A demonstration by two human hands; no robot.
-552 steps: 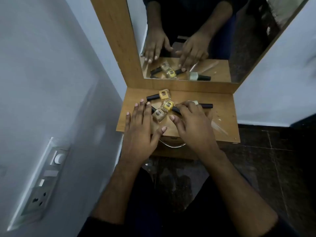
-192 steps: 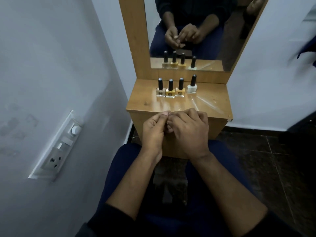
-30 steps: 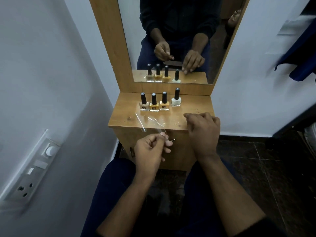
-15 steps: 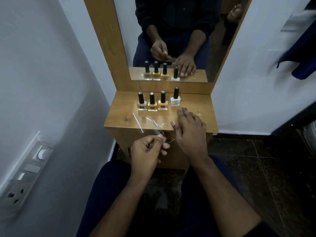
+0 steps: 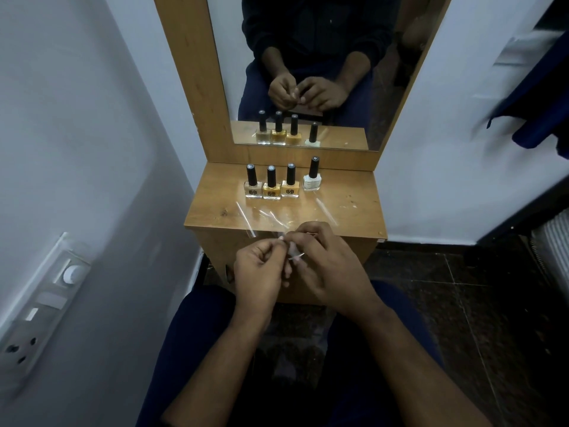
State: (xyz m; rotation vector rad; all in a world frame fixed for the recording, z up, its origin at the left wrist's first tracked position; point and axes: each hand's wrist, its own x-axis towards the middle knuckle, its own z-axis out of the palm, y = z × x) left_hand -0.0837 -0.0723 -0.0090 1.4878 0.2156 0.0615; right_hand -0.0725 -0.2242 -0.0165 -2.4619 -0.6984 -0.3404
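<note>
Head view: two bare hands meet just in front of the near edge of a small wooden shelf; the left hand has its fingers curled and pinches one small thin pale piece, too small to identify; the right hand curls its fingers over the same spot, fingertips touching the left's, but I cannot tell whether it grips the piece; the piece sits between the two hands, at their fingertips. Just beyond the hands lies one crumpled sheet of clear plastic film; farther beyond stand four upright black-capped nail polish bottles: three square amber-gold bottles touching in a row, and one white bottle just beside them, toward the right hand's side; behind these rises one wood-framed mirror.
</note>
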